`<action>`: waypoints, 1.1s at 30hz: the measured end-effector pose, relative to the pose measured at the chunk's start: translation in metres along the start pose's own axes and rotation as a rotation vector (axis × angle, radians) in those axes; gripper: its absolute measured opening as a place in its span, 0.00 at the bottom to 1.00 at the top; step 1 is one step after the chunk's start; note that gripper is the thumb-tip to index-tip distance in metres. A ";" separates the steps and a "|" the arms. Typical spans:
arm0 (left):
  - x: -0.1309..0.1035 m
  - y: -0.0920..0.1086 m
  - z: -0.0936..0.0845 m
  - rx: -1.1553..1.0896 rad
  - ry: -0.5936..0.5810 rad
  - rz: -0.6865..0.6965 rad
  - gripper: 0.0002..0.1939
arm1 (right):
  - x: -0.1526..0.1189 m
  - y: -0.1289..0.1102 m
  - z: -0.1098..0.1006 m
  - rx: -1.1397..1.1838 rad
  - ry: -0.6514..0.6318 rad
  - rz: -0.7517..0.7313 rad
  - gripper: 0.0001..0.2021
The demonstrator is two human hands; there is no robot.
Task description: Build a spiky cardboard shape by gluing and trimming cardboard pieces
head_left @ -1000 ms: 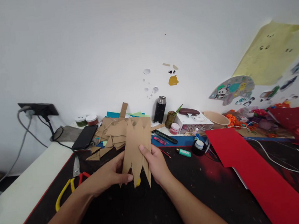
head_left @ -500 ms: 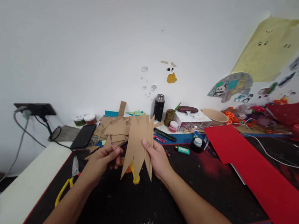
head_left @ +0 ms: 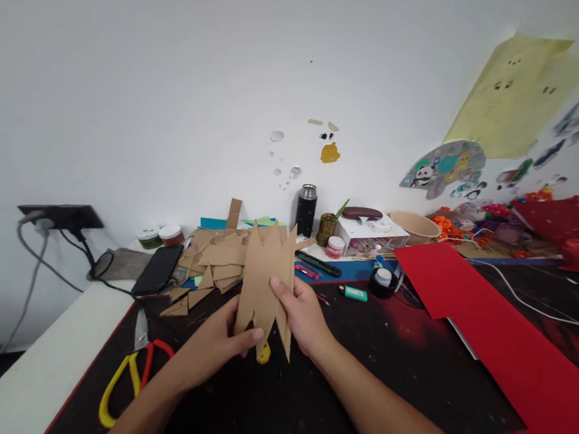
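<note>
Both hands hold a stack of cardboard pieces [head_left: 262, 272] with jagged, pointed ends, raised above the black desk mat. My right hand [head_left: 304, 313] grips its right side, thumb pressed on the front face. At the lower left, my left hand [head_left: 231, 338] pinches the cardboard, thumb in front and fingers mostly hidden behind. A small yellow item [head_left: 264, 354] lies partly covered beneath the points. Scissors with yellow and red handles [head_left: 135, 363] rest on the mat beside my left forearm.
Behind the hands lies a pile of cardboard scraps [head_left: 217, 256]. A phone [head_left: 158, 271], black flask [head_left: 306, 210], utility knife [head_left: 318, 263] and turquoise eraser-like block [head_left: 354, 293] sit around. Long red paper [head_left: 489, 328] covers the right side. A power strip [head_left: 61, 216] hangs at left.
My left hand has moved right and down onto the stack's lower left edge. A pointed scrap that was by it now lies with the pile. The view has shifted slightly.
</note>
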State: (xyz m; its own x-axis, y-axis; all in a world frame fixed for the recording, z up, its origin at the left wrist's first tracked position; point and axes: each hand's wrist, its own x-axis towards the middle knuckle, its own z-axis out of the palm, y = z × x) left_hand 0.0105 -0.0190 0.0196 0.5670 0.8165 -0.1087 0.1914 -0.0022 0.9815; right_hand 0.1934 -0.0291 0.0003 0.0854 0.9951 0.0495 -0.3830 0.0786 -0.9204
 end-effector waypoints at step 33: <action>-0.001 -0.015 -0.009 -0.284 -0.034 -0.036 0.21 | -0.002 -0.005 0.003 0.030 -0.017 0.024 0.26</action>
State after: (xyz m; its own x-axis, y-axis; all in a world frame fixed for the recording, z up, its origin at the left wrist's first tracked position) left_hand -0.0007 -0.0147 0.0070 0.5911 0.7936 -0.1443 -0.0180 0.1919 0.9813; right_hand 0.1927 -0.0314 0.0062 0.0608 0.9976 0.0344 -0.4121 0.0565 -0.9094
